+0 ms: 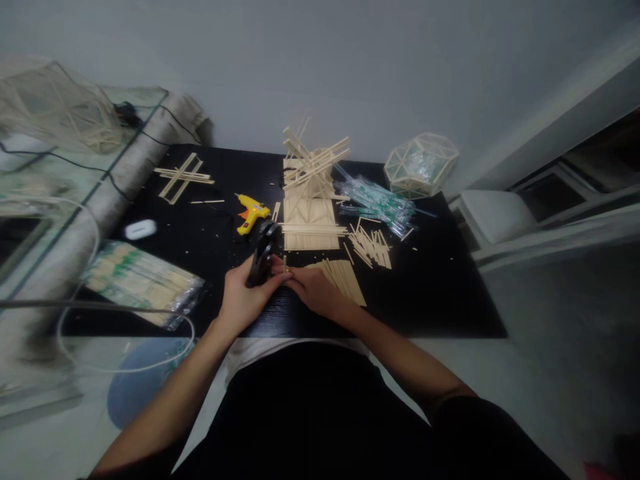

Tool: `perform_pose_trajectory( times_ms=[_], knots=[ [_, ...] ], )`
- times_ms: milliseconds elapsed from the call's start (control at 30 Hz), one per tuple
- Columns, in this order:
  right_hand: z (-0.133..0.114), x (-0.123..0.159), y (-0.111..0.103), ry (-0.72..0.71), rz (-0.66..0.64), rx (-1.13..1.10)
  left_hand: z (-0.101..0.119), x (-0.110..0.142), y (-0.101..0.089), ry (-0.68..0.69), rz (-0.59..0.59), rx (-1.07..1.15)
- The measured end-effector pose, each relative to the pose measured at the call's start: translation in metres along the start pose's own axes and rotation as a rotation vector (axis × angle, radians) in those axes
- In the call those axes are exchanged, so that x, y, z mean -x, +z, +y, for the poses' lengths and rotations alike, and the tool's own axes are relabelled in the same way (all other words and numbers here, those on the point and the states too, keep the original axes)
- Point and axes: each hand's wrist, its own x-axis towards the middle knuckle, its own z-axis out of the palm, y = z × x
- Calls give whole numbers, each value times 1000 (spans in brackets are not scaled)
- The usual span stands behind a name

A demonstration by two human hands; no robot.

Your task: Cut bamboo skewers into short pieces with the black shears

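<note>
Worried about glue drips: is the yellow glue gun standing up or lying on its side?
Lying on its side. The yellow glue gun rests flat on the black table, beyond both hands, untouched.

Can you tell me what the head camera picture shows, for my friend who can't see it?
A person's left hand grips black cutters while the right hand holds a thin stick at them, over a black table. Stick piles, a yellow glue gun and stick models lie behind.

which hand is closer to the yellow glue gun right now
Left. The left hand, gripping a black cutter, sits just below the yellow glue gun. The right hand is further right, beside the loose sticks.
</note>
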Motion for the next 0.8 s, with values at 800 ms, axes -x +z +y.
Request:
perform_pose_trajectory(
  times_ms=[800],
  knots=[
    [12,-5,10,-115,47,-2,8,0,-7,-8,49,46]
  ],
)
